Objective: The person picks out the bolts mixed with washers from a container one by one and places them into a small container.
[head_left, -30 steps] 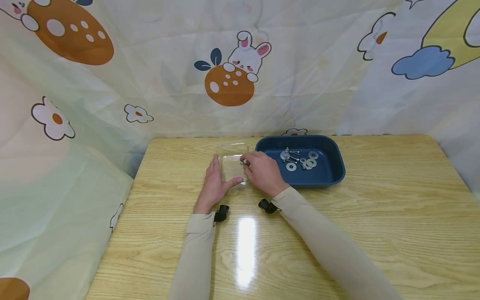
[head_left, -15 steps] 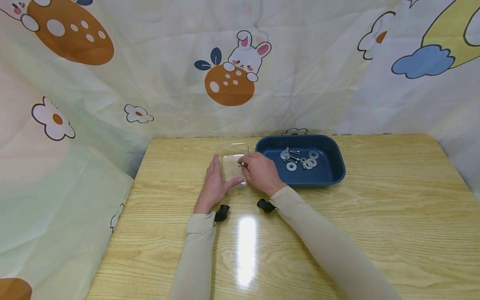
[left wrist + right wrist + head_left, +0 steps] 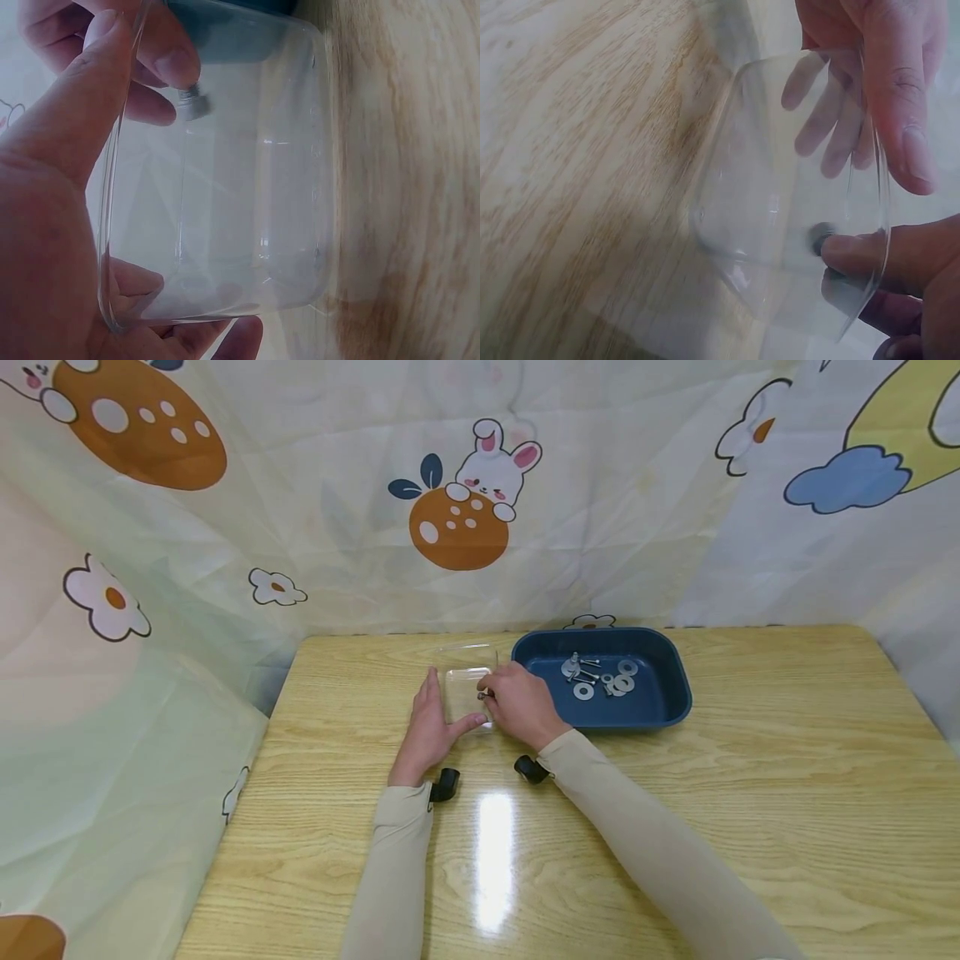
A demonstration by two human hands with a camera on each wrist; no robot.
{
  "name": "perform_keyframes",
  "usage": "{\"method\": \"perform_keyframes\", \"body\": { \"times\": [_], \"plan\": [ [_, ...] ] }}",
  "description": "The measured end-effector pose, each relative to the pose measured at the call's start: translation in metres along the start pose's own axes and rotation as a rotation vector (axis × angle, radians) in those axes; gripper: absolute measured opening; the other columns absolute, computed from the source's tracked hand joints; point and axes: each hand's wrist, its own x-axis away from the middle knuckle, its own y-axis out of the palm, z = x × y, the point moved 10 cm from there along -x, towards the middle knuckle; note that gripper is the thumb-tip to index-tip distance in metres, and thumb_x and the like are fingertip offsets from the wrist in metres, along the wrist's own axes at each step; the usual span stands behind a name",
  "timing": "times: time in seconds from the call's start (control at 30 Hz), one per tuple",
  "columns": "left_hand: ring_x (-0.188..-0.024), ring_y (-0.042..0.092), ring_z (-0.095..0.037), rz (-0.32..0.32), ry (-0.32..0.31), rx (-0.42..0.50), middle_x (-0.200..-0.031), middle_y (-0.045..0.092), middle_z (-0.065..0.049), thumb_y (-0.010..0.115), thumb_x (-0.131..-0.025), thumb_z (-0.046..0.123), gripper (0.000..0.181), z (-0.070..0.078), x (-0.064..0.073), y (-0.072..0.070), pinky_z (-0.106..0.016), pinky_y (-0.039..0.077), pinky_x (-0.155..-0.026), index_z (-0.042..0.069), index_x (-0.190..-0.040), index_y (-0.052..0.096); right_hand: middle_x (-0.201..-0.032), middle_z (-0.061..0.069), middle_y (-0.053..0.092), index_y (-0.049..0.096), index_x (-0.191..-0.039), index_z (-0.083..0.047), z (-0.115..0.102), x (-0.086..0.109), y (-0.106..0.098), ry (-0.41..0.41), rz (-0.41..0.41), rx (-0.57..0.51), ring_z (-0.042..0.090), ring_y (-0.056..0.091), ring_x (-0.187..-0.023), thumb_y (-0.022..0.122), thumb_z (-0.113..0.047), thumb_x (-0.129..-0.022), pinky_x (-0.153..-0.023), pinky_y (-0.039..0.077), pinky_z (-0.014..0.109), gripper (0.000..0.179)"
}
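A clear plastic box [image 3: 467, 672] stands uncovered on the wooden table. My left hand [image 3: 431, 720] holds it, fingers along its left wall and thumb across the near rim. In the left wrist view the thumb [image 3: 69, 112] lies along that rim, and some fingers show below the box. My right hand [image 3: 519, 700] reaches over the box's right side. Thumb and forefinger pinch a small metal bolt [image 3: 193, 103] inside the box, below the rim; its threads show in the left wrist view. The right wrist view shows the bolt's dark end [image 3: 822, 237] at the thumb tip.
A dark blue tray [image 3: 678, 693] stands just right of the box, holding several bolts [image 3: 583, 677] and flat washers [image 3: 583, 692]. A clear plastic edge [image 3: 467, 647] shows behind the box. A patterned cloth [image 3: 615, 552] hangs behind the table.
My right hand has shifted slightly left, and the bolt has moved a little lower in the head view. The left hand and the box have stayed in place.
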Motion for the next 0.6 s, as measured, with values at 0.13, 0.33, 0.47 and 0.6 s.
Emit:
{"method": "perform_keyframes", "body": {
  "times": [0.13, 0.33, 0.47, 0.6],
  "plan": [
    [-0.152, 0.007, -0.037, -0.005, -0.004, -0.001, -0.167, 0.002, -0.021, 0.078, -0.085, 0.050, 0.122, 0.000, 0.000, 0.000, -0.049, 0.018, -0.121, -0.002, -0.159, -0.005, -0.095, 0.003, 0.071, 0.079, -0.104, -0.011, 0.000, -0.001, 0.000, 0.005, -0.006, 0.004, 0.021, 0.062, -0.093, 0.070, -0.009, -0.092, -0.072, 0.057, 0.038, 0.015],
    [-0.153, 0.007, -0.036, -0.007, -0.012, 0.011, -0.167, 0.002, -0.019, 0.077, -0.085, 0.050, 0.122, 0.000, 0.000, 0.000, -0.049, 0.018, -0.121, 0.000, -0.159, -0.006, -0.097, 0.003, 0.073, 0.079, -0.105, -0.010, 0.001, -0.001, -0.003, 0.016, 0.006, -0.017, 0.021, 0.063, -0.094, 0.069, -0.009, -0.093, -0.073, 0.057, 0.038, 0.015],
    [-0.152, 0.006, -0.036, -0.007, -0.004, 0.016, -0.167, 0.002, -0.019, 0.077, -0.084, 0.052, 0.123, 0.000, 0.000, 0.000, -0.050, 0.018, -0.121, 0.000, -0.159, -0.006, -0.102, 0.004, 0.073, 0.078, -0.107, -0.010, 0.001, 0.001, -0.008, 0.025, 0.016, -0.041, 0.021, 0.064, -0.097, 0.069, -0.010, -0.094, -0.077, 0.057, 0.039, 0.016],
    [-0.152, 0.006, -0.036, -0.008, -0.007, 0.019, -0.167, 0.002, -0.020, 0.077, -0.084, 0.053, 0.124, 0.000, 0.000, 0.001, -0.050, 0.018, -0.121, 0.001, -0.159, -0.006, -0.105, 0.005, 0.073, 0.076, -0.111, -0.009, 0.004, 0.004, -0.013, 0.039, 0.019, -0.048, 0.022, 0.065, -0.098, 0.069, -0.012, -0.095, -0.078, 0.057, 0.039, 0.018]
  ]
}}
